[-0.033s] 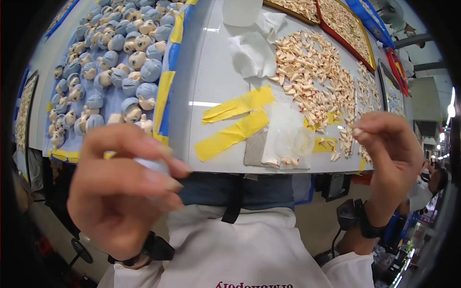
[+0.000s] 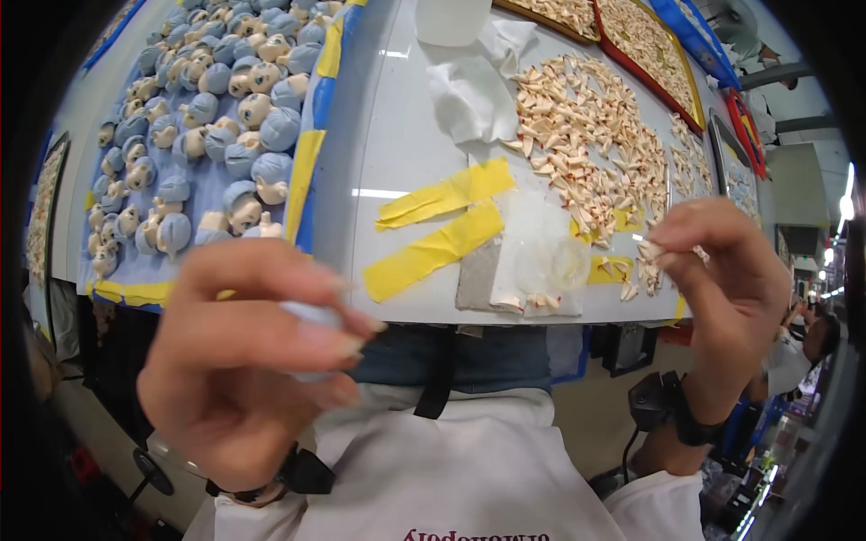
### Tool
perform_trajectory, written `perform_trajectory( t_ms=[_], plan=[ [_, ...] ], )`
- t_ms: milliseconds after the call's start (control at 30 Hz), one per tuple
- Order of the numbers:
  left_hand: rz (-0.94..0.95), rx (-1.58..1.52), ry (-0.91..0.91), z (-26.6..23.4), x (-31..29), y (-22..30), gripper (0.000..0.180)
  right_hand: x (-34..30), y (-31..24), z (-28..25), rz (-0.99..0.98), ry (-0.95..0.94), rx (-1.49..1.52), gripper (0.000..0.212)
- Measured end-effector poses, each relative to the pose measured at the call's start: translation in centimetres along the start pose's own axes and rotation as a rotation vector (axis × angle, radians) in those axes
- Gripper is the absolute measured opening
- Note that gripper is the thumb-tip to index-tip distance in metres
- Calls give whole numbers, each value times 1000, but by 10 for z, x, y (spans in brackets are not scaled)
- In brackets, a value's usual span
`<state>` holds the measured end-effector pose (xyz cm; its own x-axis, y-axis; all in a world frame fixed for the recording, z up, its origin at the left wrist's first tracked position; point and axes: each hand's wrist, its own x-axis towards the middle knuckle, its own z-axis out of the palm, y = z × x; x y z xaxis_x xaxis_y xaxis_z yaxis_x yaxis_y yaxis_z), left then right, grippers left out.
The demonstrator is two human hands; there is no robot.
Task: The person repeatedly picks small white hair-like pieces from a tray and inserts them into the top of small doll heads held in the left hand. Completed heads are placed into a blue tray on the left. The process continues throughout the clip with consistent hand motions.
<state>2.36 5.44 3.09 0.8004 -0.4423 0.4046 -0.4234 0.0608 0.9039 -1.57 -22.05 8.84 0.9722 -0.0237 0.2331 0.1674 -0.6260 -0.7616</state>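
My left hand [image 2: 244, 356] is closed around a small doll head [image 2: 311, 316]; only its smooth light-blue part shows between the fingers, and the rest is hidden by them. Over the right end of the table, my right hand [image 2: 731, 279] has thumb and forefinger pinched together. A tiny cream piece [image 2: 658, 249] seems to be at their tips, like those in the loose heap of pointed cream pieces with red ends [image 2: 586, 135] behind it. The two hands are well apart, both near the table's front edge.
Many blue-capped doll heads [image 2: 271, 131] lie on a blue-lined, yellow-taped tray at left. Yellow tape strips [image 2: 437, 248], a crumpled white cloth [image 2: 469, 99], a clear round dish [image 2: 568, 264] and a grey pad [image 2: 478, 275] sit mid-table. Red-rimmed trays [image 2: 654, 54] stand behind.
My left hand has shifted slightly to the right with the doll head still in it. My right hand has moved a little left, its fingers still pinched.
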Motion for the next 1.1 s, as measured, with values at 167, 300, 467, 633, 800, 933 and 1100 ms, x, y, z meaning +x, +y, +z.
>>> perform_trajectory(
  t_ms=[167,300,467,633,800,933,1100],
  plan=[
    [-60,-253,-153,20,-5,-10,23,16,-4,23,-103,-118,-243,16],
    [-155,-389,-61,34,-7,-15,29,20,-7,23,-132,-187,-349,17],
    [-130,-433,3,47,-7,-21,35,20,-9,28,-141,-157,-399,17],
    [-471,-642,128,59,-3,-1,35,18,-10,28,-145,-157,-367,17],
    [-506,-694,164,63,-2,1,43,12,-9,26,-190,-102,-296,19],
    [-312,-620,124,66,-5,-7,46,-5,-10,13,-172,-167,-5,20],
    [-131,-405,1,61,-7,-12,46,-20,-12,27,-179,-239,185,24]
  ],
)
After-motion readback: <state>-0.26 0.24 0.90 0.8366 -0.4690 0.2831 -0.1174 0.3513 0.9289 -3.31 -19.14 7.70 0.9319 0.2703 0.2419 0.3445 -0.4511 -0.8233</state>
